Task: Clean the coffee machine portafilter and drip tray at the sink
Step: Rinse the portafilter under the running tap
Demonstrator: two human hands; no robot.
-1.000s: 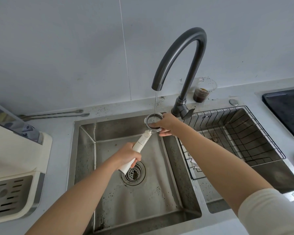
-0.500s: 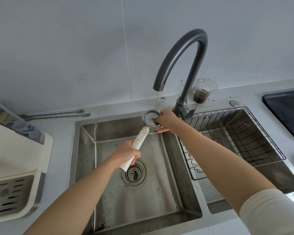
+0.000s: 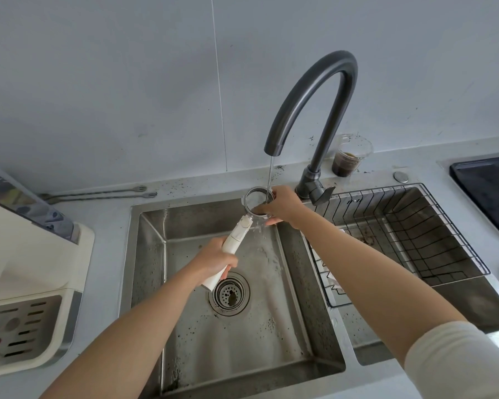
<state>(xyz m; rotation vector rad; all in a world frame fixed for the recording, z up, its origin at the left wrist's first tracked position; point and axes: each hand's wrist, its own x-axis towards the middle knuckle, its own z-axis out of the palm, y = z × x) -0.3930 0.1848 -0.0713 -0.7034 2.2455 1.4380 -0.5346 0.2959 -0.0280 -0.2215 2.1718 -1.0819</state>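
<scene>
The portafilter [image 3: 240,229] has a white handle and a round metal basket, held over the steel sink [image 3: 202,335] under the dark curved faucet [image 3: 308,90]. A thin stream of water runs into the basket. My left hand [image 3: 213,259] grips the white handle. My right hand [image 3: 281,207] holds the basket's right rim, fingers curled around it with some reaching inside. Water splashes below the basket. The cream coffee machine [image 3: 26,269] with its slotted drip tray [image 3: 20,326] stands on the counter at the left.
The sink drain strainer [image 3: 229,293] holds dark coffee grounds, and specks dot the basin. A black wire rack [image 3: 401,231] sits in the right basin. A plastic cup of dark liquid [image 3: 347,159] stands behind the faucet. Two long spoons [image 3: 98,194] lie at the back left. A black cooktop [image 3: 490,191] lies right.
Both hands have kept their hold on the portafilter under the stream. My right hand has shifted slightly around the basket rim; the basket has risen a little toward the spout.
</scene>
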